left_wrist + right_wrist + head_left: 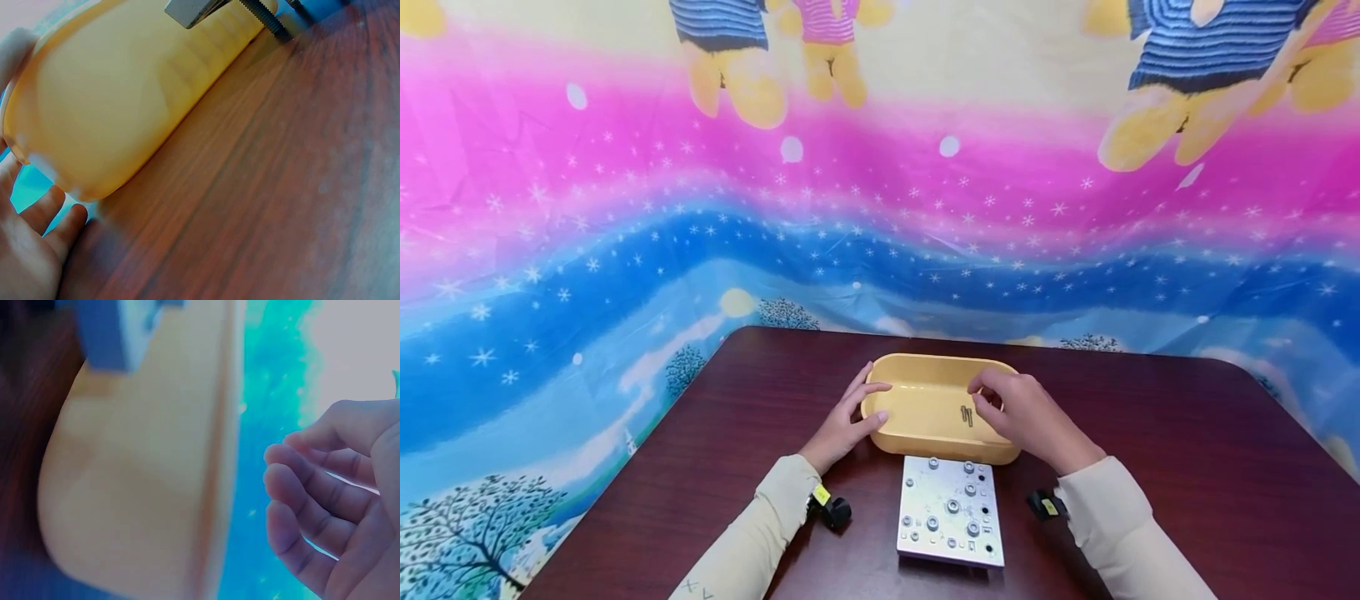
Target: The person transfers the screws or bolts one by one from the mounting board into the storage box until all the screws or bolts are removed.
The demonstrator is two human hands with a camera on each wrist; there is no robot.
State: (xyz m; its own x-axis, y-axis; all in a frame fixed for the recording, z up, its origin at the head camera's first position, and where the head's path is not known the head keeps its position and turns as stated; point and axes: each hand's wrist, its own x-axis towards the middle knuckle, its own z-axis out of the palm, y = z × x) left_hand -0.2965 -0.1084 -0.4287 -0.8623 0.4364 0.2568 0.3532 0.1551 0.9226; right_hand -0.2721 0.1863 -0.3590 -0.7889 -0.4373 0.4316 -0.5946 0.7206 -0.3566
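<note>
The end of a yellow plastic tray (pixel 917 446) is gripped at the rim by the left hand (pixel 844 423). Over the tray's other end the right hand (pixel 1011 404) is held with fingers curled; whether anything small is pinched cannot be told. Two small screws (pixel 966 415) are seen between the hands, their heads indistinct. Nearer, between the wrists, a bolted metal plate (pixel 938 493) is placed, cut off in the left wrist view.

The left hand (pixel 28 250) is at the left edge, its fingers (pixel 70 226) close to the rounded end of a yellow container (pixel 106 94). At the top, a metal block (pixel 189 10) shows its corner (a dark threaded screw (pixel 264 17) is near it), above the wood-grained surface (pixel 250 194).
</note>
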